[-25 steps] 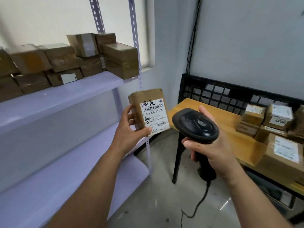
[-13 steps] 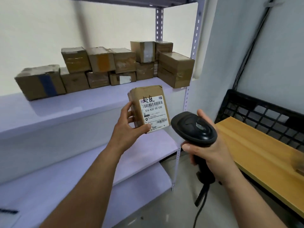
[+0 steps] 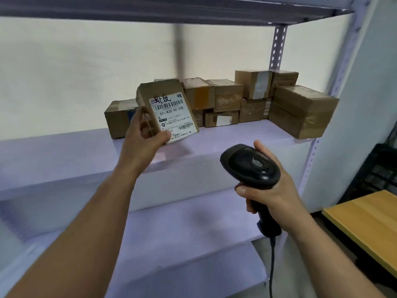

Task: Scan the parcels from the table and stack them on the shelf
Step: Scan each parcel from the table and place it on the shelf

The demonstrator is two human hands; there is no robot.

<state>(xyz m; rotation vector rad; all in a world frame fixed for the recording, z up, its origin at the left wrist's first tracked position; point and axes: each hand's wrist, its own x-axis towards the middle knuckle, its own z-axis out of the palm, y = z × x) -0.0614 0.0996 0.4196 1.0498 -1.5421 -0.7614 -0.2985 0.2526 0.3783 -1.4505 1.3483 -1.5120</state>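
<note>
Head view: left hand pinching a labelled cardboard parcel, held upright above the lavender shelf before stacked parcels; right hand curled round a black barcode scanner; wooden table at right

Up front, the parcel is brown cardboard, dull and a little creased, with a smooth white paper label. The scanner is black plastic with a slight sheen on its head. The shelf is smooth, matt lilac, and its upright looks like painted, perforated metal. Behind, the boxes are cardboard under glossy tape. The table has pale wood grain and a smooth top.
</note>
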